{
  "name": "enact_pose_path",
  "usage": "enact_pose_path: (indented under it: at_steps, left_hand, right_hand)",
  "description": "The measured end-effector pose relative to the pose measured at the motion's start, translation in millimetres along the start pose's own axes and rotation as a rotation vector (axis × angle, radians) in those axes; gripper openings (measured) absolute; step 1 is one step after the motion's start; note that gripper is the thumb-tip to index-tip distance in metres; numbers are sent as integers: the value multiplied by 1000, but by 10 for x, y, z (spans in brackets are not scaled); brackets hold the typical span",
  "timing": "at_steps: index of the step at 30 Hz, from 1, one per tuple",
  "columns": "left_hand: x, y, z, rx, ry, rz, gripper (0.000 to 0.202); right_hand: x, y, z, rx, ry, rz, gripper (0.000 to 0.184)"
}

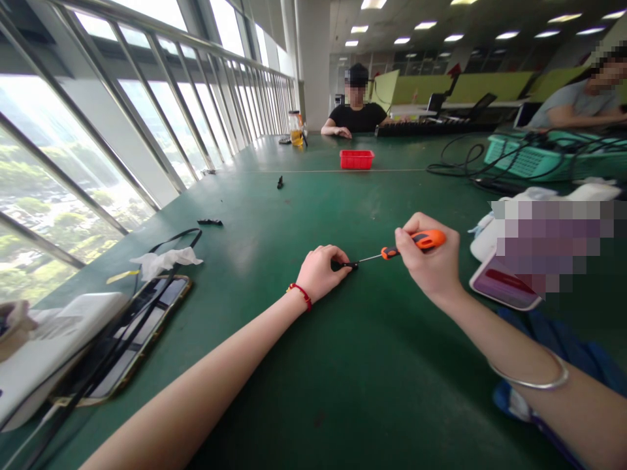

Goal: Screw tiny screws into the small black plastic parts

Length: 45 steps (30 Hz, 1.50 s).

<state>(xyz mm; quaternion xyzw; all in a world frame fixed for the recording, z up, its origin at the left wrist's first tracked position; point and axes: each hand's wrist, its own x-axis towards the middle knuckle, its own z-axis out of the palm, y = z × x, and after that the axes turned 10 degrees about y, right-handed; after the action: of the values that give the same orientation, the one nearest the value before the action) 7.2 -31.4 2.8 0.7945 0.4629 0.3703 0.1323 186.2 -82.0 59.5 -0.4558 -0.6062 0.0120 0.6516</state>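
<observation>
My left hand [323,273] is closed around a small black part [349,266] low over the green table [274,339]; most of the part is hidden by my fingers. My right hand [432,258] grips a screwdriver [429,240] with an orange and dark grey handle. Its thin metal shaft points left, and the tip reaches the end of the black part, though I cannot tell whether it sits in a screw. Farther off on the table lie another small black piece [280,183] and a longer black piece [210,222].
A red basket [356,160] stands ahead, and a teal basket [519,158] with black cables is at the right. Phones [142,339], tissue [166,262] and cords lie at the left. Metal railings [161,78] line that side. A person in black [357,116] sits across the table.
</observation>
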Motion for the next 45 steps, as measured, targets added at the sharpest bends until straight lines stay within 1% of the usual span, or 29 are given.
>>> enact_pose_path:
  at_steps: [9,14,17,18,19,21,22,24,26,29,30,34,37,40,41,42,44,45]
  left_hand:
    - [0,18,2,7,3,9,7]
    - [-3,19,-4,-4,-3,8,7]
    - [-4,22,-10,-5,-4,8,7]
    - [-5,24,-12,-3,-4,9,7]
    - [-5,25,-14,0,-4,9,7]
    - [-6,27,-17,3,-6,5,7]
    - [-6,28,-17,3,-6,2,7]
    - [-7,26,-16,3,-7,-4,7]
    - [-7,22,-11,5,-3,-5,7]
    - [-7,13,-2,7,0,-2,7]
    - [-7,11,0,6,0,-1,7]
    - [-6,17,1,5,0,0,8]
    - [-4,26,-2,0,-5,-3,7]
    - [-2,27,-3,-10,-5,-9,7]
    - [-1,25,-3,-12,-6,-9,7]
    - [0,22,-3,-13,-7,-9,7]
    - [1,17,-4,-12,-10,-7,8]
    - [1,16,-4,-11,-11,-7,8]
  right_hand:
    - [-8,12,8,-5,-30,48,27]
    - [74,-31,6,-96,-101,77,29]
    - [161,-31,34,-168,-90,67,18]
    - [197,-28,45,-193,-90,62,16]
    - [234,-27,57,-217,-101,55,20]
    - [307,-38,75,-248,-171,34,27]
    - [338,-53,80,-257,-218,17,28]
    - [382,-103,85,-285,-285,-20,22]
    - [397,-165,84,-351,-276,-48,16]
    - [393,-232,71,-471,-208,-72,26]
    - [392,-242,65,-488,-203,-76,26]
    - [407,-237,30,-492,-238,-68,9]
    - [422,-221,4,-521,-252,-98,11]
    - [429,-210,-12,-577,-211,-133,26]
    - [430,-209,-15,-591,-202,-132,28]
    - [430,-211,-16,-594,-200,-127,25]
    - [427,-222,-12,-567,-221,-114,14]
    - [424,-229,-9,-550,-231,-109,13]
